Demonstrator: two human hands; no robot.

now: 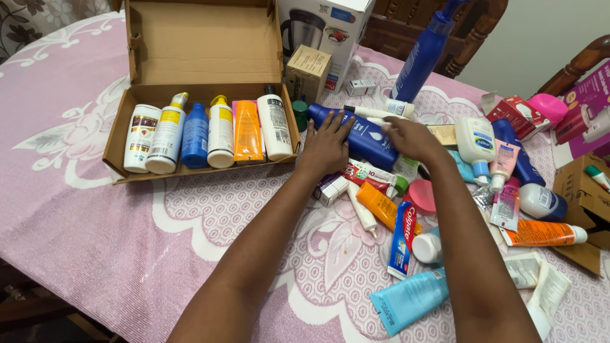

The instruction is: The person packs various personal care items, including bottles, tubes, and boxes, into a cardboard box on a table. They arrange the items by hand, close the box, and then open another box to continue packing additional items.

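Beside cardboard box (117, 143), tubes (381, 204) crowding blue bottle (363, 141).

Glossy plastic blue bottle (367, 141), matt cardboard box (203, 44), woven pink tablecloth (76, 209).

- Both hands, left hand (327, 143) and right hand (412, 138), rest on the dark blue bottle (365, 136), frame centre.
- Upper left, open cardboard box (203, 44) holds six bottles in a row.
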